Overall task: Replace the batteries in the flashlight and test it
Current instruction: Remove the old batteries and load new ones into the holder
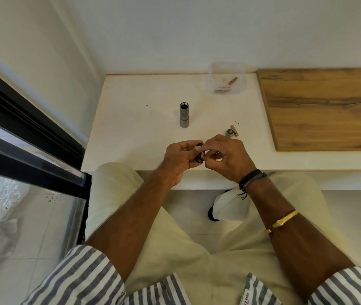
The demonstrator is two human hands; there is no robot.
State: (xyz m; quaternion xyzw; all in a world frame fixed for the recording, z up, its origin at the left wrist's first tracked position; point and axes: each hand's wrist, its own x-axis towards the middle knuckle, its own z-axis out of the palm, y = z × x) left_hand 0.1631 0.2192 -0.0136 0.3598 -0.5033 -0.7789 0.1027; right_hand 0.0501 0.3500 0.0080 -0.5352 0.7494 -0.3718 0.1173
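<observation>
The grey flashlight body (184, 115) stands upright on the white table (131, 119), its open end up. Its grey end cap (229, 132) lies to the right, next to a tan battery (234, 130). Near the table's front edge my left hand (180, 158) grips a black battery holder (199, 156). My right hand (228, 156) meets it from the right, fingertips pinched at the holder's end. What the right fingers hold is hidden.
A clear plastic container (227, 78) with one tan battery (233, 80) sits at the table's back. A wooden board (325, 108) covers the right side. A black-framed glass door (27, 137) runs along the left. My knees are under the table's edge.
</observation>
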